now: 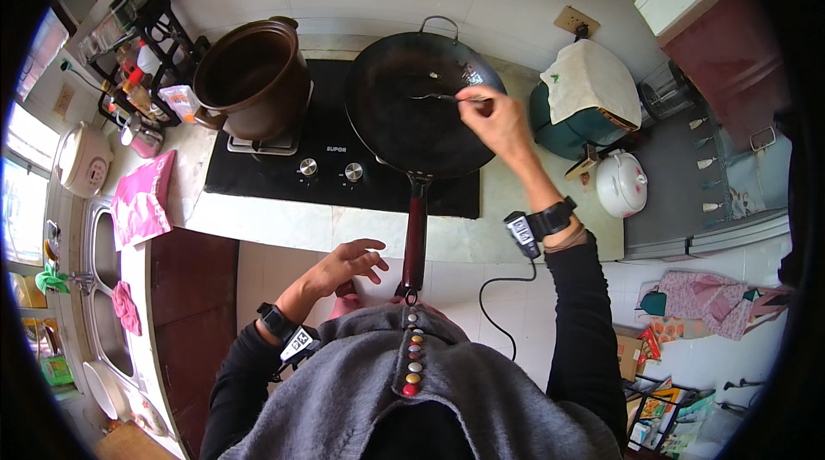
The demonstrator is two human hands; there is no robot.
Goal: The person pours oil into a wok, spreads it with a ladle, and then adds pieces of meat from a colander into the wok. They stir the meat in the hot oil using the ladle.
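Observation:
A dark wok [399,131] stands on the right side of a black gas cooktop [258,180]. Its reddish-brown handle [417,234] points toward my body. Over the wok, my right hand [499,122] grips a thin metal utensil [427,97], possibly a fork or spoon; its exact kind is hard to tell. Inside the pan lie a small pale piece [434,75] and a wet, shiny patch [472,75] near the far right wall. My left hand [348,267] hovers left of the handle, fingers apart, holding nothing and not touching it.
A brown clay pot [277,105] occupies the left burner. To the wok's right are a dark green container [567,131] topped with a cloth [586,80] and a white lidded pot [620,183]. A pink bag [145,199] lies by the sink [106,241]. A cable [483,292] hangs from my right wrist device.

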